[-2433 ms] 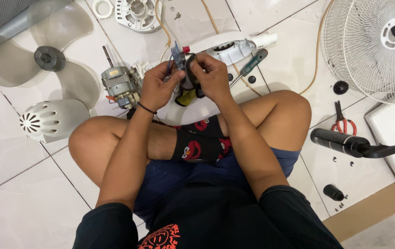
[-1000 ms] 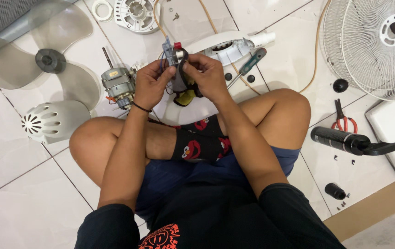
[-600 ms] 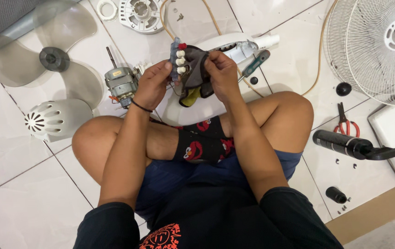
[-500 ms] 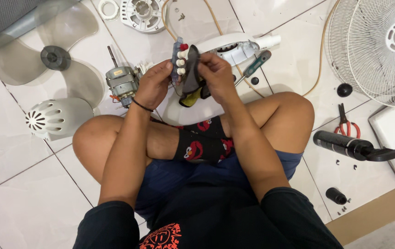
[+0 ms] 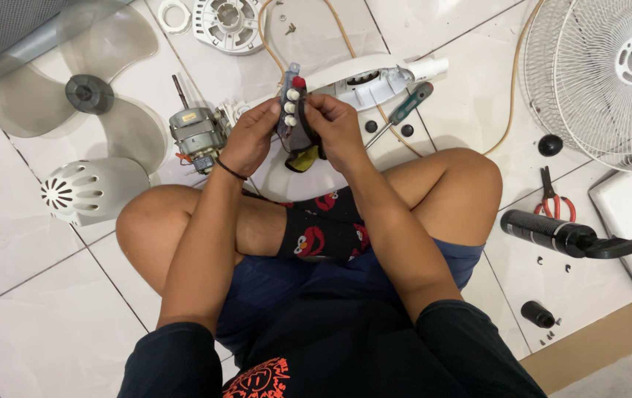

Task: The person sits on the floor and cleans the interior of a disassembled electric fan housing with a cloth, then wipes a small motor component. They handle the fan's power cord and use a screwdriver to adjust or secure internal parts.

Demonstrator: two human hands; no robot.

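Both hands, left hand (image 5: 251,138) and right hand (image 5: 333,129), pinched tight on the fan's push-button switch block (image 5: 291,110), motor (image 5: 196,133) just beside on the floor.

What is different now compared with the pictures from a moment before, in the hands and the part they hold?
The push-button switch block has been lifted a little and turned, so its row of white buttons and one red button now faces the camera. The left hand and right hand have kept hold of it throughout. The motor, fan blade, screwdriver and guard grille lie as before on the tiled floor.
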